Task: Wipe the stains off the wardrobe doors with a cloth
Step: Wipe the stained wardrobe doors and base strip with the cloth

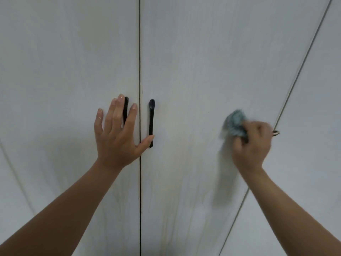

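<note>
Two white wardrobe doors fill the view, the left door point(64, 71) and the right door point(203, 61), split by a dark vertical gap. My left hand point(118, 133) presses flat on the left door with fingers spread, lying over its black handle point(126, 109); the thumb reaches across the gap toward the right door's black handle point(151, 122). My right hand point(252, 145) grips a crumpled blue-grey cloth point(236, 124) and holds it against the right door, blurred by motion. No stains are plain to see.
A further white door panel point(317, 108) lies to the right beyond a slanted seam. A small dark handle end point(276, 133) pokes out from behind my right hand at that seam.
</note>
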Demonstrator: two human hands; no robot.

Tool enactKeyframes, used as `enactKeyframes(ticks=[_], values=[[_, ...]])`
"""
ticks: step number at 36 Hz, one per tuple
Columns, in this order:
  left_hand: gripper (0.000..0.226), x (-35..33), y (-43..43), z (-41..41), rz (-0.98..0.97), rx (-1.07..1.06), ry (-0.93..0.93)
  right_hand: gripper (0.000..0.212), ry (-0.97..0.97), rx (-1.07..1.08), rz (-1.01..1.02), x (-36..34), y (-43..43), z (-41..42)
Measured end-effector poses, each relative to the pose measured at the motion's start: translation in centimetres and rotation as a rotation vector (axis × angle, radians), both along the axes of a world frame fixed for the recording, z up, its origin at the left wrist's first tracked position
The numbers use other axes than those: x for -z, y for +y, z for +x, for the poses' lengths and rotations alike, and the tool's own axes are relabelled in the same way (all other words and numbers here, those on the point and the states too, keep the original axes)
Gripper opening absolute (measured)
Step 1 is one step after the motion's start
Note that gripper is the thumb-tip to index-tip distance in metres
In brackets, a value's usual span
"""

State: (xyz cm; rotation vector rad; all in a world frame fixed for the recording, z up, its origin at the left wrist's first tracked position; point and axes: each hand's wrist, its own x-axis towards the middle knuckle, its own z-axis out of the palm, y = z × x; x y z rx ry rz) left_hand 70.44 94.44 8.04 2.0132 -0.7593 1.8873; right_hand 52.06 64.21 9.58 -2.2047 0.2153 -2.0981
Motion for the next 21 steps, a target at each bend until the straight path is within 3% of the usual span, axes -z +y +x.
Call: enactKeyframes(ticks=[3,6,9,12,14,17,21], values=[[0.083,0.0,0.1,0.1,0.005,0.002,-0.005,0.021,0.216,-0.005,-0.389,4.0,0.3,-0.1],[0.083,0.0,0.0,0.2,0.005,-0.005,-0.014,0.018,0.33,-0.031,-0.577,3.1,-0.2,-0.5],[0.082,0.1,-0.2,0.4,-0.007,0.004,-0.01,0.023,0.258,0.017,-0.478,-0.2,-0.7,-0.5],[0.082,0.2,-0.3,0.3,-0.015,0.001,-0.008,0.032,0.052,0.004,-0.044,-3.3,-0.4,-0.1],[0.082,0.2,-0.2,0.3,-0.012,-0.001,-0.004,0.034,-0.054,-0.044,0.143,-3.8,0.9,0.3],[0.082,0.2,-0.1,0.3,-0.006,0.004,0.004,0.032,0.021,-0.034,0.025,-0.9,2.6,0.8],[0.082,0.2,0.0,0.4,0.001,0.009,-0.011,0.022,0.366,-0.08,-0.377,4.8,2.2,0.3]])
